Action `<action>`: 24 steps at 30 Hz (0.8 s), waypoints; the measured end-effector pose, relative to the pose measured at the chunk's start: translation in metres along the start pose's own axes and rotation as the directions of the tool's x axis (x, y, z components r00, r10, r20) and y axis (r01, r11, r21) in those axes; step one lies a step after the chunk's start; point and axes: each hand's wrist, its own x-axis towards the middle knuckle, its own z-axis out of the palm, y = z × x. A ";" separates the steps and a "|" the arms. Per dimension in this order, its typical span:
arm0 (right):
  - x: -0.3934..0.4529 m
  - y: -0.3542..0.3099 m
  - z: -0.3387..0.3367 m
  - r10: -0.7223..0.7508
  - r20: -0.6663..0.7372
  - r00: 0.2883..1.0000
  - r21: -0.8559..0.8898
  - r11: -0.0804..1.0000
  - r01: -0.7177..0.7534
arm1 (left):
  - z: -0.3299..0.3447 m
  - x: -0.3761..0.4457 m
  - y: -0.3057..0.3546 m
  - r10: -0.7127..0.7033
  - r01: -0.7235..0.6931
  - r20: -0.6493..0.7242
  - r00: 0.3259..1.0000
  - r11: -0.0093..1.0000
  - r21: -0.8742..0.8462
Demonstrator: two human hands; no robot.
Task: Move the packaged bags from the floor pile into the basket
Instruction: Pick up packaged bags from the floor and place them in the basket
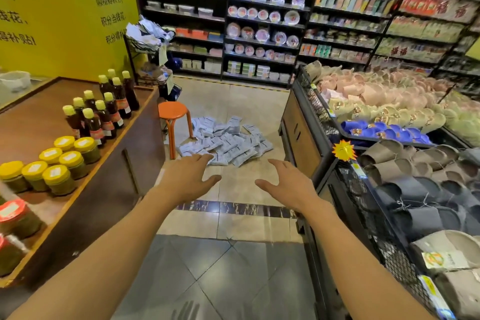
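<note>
both hands are held out in front of the person with fingers spread and loose, the left hand (185,180) and the right hand (288,184) apart from each other and gripping nothing. the pile of packaged bags (226,141) lies ahead on the tiled floor (233,226), just beside an orange stool (172,125) and between the wooden tabletop (39,122) with its bottles (104,109) and jars (57,163) on the left and a wire-fronted slipper display (405,163) on the right. the hands are well short of the pile, though the left fingertips overlap its near edge in the view. judging by how things lie, the task looks barely begun: the heap seems whole and no bag is in either hand. which container is the basket is unclear; a wire rack (145,41) heaped with pale packets stands behind the stool and may be it. nearly everything is left: reaching the pile, gathering bags and carrying them over.
</note>
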 end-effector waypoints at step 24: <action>0.507 0.093 0.021 -0.051 0.124 0.991 0.055 0.997 0.044 | 0.047 0.468 -0.105 -0.099 0.113 0.105 0.989 0.985 -0.131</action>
